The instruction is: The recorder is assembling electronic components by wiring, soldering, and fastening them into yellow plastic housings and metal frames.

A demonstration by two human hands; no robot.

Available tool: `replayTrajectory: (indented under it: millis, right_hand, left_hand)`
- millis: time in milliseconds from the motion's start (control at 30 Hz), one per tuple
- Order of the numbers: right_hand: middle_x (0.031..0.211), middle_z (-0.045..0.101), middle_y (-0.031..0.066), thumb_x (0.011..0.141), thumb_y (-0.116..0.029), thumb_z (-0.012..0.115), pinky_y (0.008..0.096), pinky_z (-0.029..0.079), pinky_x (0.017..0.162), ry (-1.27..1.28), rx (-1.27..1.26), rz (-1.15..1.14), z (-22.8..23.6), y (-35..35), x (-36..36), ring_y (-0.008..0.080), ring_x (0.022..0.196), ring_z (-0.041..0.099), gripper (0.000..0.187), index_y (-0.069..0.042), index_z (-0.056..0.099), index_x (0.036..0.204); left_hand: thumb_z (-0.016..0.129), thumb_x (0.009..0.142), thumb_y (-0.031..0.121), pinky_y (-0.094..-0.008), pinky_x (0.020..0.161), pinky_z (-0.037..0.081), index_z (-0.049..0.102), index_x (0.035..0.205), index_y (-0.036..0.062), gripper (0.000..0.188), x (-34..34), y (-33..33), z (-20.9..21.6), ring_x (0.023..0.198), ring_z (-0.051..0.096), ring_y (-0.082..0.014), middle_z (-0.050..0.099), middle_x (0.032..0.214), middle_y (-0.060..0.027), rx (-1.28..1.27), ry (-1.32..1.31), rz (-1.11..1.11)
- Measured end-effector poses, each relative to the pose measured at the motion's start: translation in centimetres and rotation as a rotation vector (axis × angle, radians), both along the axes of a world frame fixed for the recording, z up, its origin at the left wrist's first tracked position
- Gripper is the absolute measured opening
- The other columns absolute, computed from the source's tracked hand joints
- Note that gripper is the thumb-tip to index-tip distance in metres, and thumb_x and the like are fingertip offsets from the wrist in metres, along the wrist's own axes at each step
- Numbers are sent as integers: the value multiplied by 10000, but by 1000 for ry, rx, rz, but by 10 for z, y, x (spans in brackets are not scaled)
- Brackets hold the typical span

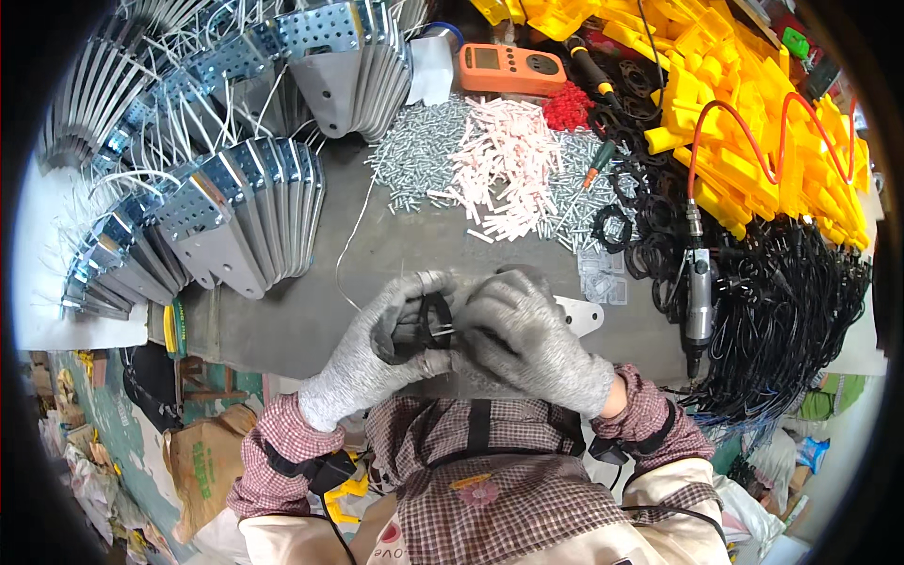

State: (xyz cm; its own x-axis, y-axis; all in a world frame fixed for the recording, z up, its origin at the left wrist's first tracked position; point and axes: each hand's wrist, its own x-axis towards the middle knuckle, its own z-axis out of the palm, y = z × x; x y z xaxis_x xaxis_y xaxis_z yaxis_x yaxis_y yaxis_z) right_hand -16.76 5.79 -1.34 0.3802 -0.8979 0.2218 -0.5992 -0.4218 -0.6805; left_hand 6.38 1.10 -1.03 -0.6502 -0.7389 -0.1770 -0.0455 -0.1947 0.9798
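Note:
Both hands wear grey knit gloves with darker palms and meet over the front of the dark table. Curled fingers of my left hand hold a black plastic ring. A thin, pale pin-like piece shows at the ring, next to the right fingertips. My right hand is closed, its fingers bent down close to the ring and slightly blurred; whatever they grip is hidden. A light-grey metal plate with holes lies partly behind the right hand.
Grey metal bracket assemblies with white wires stand at left. Behind the hands are heaps of screws, pale plastic sleeves and an orange meter. At right lie yellow plastic parts, a pneumatic screwdriver and black cables.

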Motion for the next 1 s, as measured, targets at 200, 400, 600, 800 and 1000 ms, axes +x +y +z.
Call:
replayTrajectory:
  millis: [200,400,600,800,1000]
  right_hand:
    - [1330,528,167,831,-151,762,497,376,1125,-280,93,-37,4,28,-50,378,1305,476,524,-63,546,1301]
    - [1002,681,201,862,-23,643,410,564,835,185,-135,-522,86,31,-151,334,960,698,238,14,656,1097]
    - [1063,675,171,897,-304,709,460,550,847,981,-443,-1333,146,8,-313,359,996,666,341,-22,666,1085]
    - [1117,621,133,853,-372,765,460,551,802,812,-532,-1389,167,-30,-339,332,978,650,403,-86,681,1124]
    - [1053,670,180,816,-193,744,479,539,822,1116,-922,-1074,197,-90,-373,362,967,667,264,-81,675,1045]
  left_hand:
    - [871,749,370,-466,1036,477,528,1402,74,795,-32,0,-10,1226,582,-374,587,1339,-181,-781,-371,-158]
    - [862,697,497,-482,971,484,503,1404,47,912,-53,-1,-17,1173,601,-365,597,1321,-181,-1098,-516,-253]
    - [917,628,482,-468,1021,421,533,1347,9,943,-60,0,-24,1204,563,-370,588,1311,-185,-1154,-499,-229]
    - [916,646,482,-468,1020,428,526,1362,-1,948,-54,0,-23,1197,570,-364,590,1305,-189,-1158,-513,-207]
    - [908,652,500,-467,1025,428,521,1372,-8,962,-53,-1,-20,1195,572,-362,595,1295,-196,-1149,-486,-228]
